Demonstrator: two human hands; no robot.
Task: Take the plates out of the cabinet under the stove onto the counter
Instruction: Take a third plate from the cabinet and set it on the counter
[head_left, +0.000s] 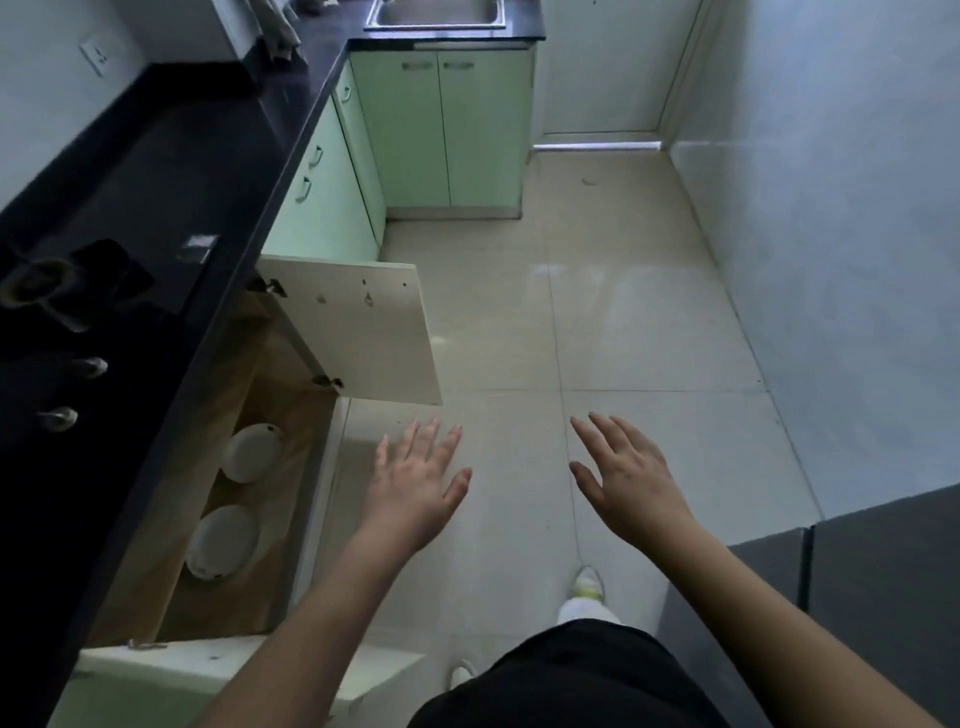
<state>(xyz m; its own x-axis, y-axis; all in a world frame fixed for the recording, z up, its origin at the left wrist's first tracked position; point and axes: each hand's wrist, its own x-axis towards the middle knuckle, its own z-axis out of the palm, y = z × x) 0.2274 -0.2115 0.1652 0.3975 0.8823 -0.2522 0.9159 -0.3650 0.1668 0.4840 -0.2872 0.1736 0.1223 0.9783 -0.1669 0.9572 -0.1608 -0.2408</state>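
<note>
Plates: two white ones, far plate (253, 451) and near plate (222, 541), lie on the cabinet (244, 597) floor under the stove (62, 312), partly hidden by the dark tabletop (171, 171) edge. Both cabinet doors (363, 332) stand open. Left hand (415, 493) and right hand (631, 488) hover over the floor, fingers spread wide, each grip empty.

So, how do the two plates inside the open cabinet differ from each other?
The farther plate lies deeper along the cabinet, toward the open far door; the nearer plate lies closer to the person. The farther plate looks smaller in the picture, and the nearer plate looks wider and more shaded. Both are white and round, sit apart on the brown cabinet floor, and neither hand touches them.
</note>
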